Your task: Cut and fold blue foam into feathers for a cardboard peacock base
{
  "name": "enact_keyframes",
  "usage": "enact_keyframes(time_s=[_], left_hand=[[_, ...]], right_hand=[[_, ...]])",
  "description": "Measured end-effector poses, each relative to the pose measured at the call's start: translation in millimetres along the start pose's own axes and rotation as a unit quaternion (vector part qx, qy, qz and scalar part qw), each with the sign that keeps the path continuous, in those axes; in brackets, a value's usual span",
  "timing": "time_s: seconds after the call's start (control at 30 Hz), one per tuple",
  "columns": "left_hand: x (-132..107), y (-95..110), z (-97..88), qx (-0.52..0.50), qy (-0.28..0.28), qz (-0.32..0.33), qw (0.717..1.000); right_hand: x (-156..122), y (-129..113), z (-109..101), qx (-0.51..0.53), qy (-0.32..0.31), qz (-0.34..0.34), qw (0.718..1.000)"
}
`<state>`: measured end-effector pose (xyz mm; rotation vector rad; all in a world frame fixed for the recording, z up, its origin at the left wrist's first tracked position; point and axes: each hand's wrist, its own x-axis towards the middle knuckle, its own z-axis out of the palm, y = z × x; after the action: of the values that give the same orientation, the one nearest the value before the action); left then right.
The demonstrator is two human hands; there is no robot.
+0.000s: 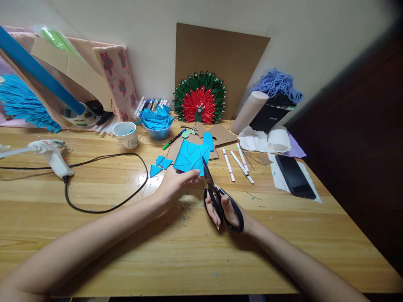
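My left hand [178,181] pinches the lower edge of a blue paper sheet [190,154] marked with drawn triangle lines. In my right hand [231,209] are black-handled scissors [217,197], fingers and thumb through the loops. Their blades reach the sheet's right part, close to my left fingertips. Several small cut blue triangles [155,170] lie on the table just left of the sheet. Behind it sits another small blue piece [208,140] on brown cardboard [225,136]. A green-tipped marker [174,139] rests at the back left of the sheet.
A hot glue gun [52,157] and its looping black cable [146,174] occupy the left. Beyond are a paper cup [126,134], a bowl of blue pieces [157,126] and a green-red peacock craft [199,100]. White markers [228,165] and a phone [296,176] lie right.
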<state>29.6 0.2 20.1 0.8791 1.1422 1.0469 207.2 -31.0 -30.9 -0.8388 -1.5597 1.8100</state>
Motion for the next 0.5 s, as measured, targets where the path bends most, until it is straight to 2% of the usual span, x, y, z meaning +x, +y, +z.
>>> enact_keyframes(time_s=[0.2, 0.5], left_hand=[[2.8, 0.3, -2.7, 0.013, 0.011, -0.013, 1.0], [9.0, -2.7, -7.2, 0.041, 0.037, 0.02, 0.998]], right_hand=[[0.6, 0.2, 0.0, -0.002, 0.015, -0.001, 1.0], [-1.0, -0.9, 1.6, -0.009, 0.011, -0.011, 1.0]])
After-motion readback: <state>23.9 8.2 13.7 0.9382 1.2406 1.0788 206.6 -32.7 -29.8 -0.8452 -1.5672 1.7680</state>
